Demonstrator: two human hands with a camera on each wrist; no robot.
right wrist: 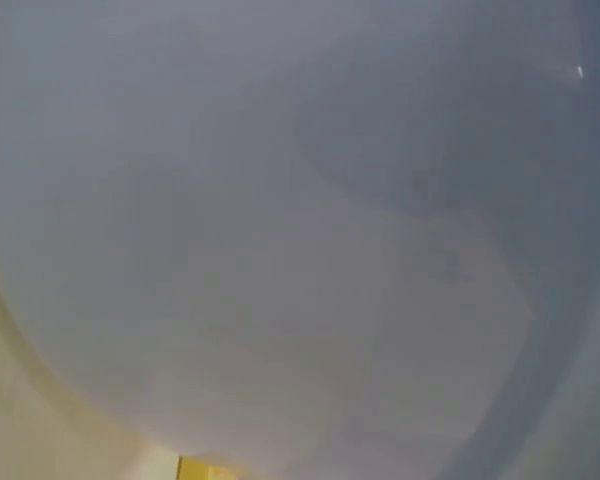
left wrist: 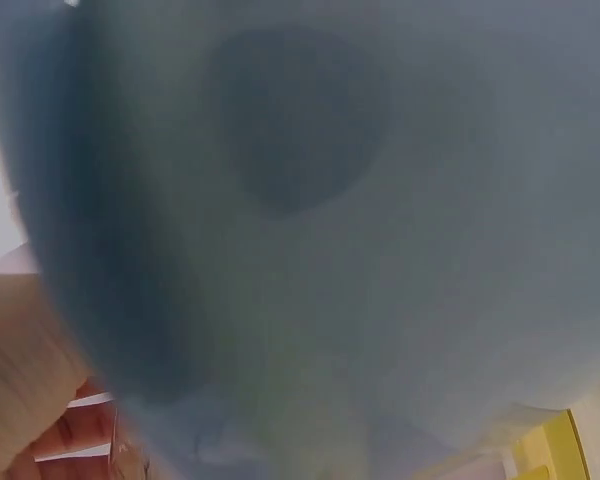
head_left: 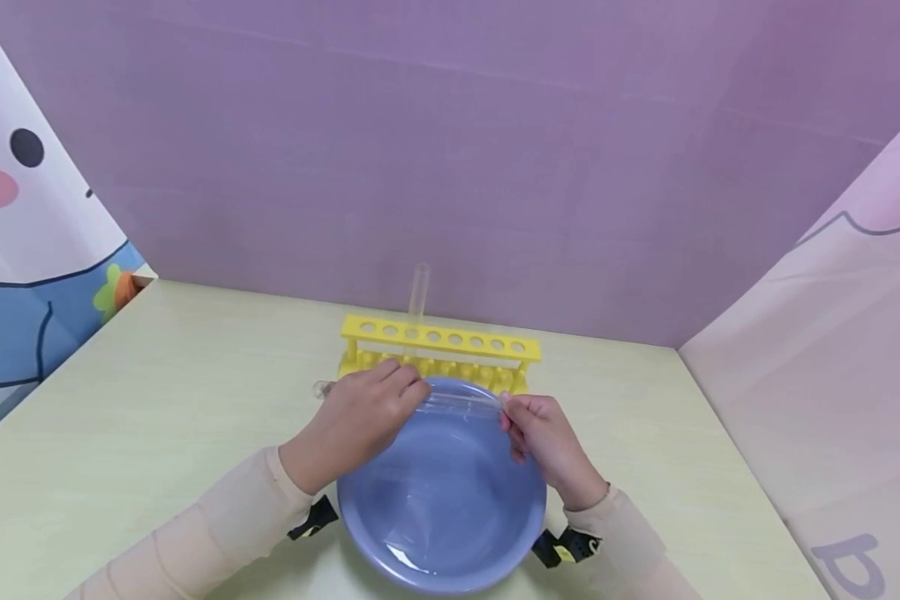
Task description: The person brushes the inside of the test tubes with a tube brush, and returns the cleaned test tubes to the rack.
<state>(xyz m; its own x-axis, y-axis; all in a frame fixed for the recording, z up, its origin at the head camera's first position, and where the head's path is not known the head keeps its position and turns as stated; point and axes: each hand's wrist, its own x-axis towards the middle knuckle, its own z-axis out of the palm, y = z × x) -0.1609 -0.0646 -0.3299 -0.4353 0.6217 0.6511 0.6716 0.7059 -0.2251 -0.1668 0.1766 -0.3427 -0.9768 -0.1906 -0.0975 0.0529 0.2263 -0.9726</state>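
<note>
A clear test tube [head_left: 461, 403] lies almost level across the far rim of a blue bowl [head_left: 442, 500]. My left hand [head_left: 363, 412] grips it from above, and its rounded end sticks out to the left of that hand. At the tube's right end, the thumb and fingers of my right hand [head_left: 543, 437] pinch it over the bowl's rim. In the left wrist view the bowl [left wrist: 430, 250] hides most of the work, with part of the left hand [left wrist: 20, 370] at lower left. Only the bowl's side [right wrist: 260, 280] fills the right wrist view.
Right behind the bowl stands a yellow test tube rack [head_left: 442, 335], with one upright clear test tube [head_left: 418, 292] in its left half. A purple panel [head_left: 450, 167] rises along the back of the pale table [head_left: 195, 375]. Printed curtains [head_left: 30, 250] hang at both sides.
</note>
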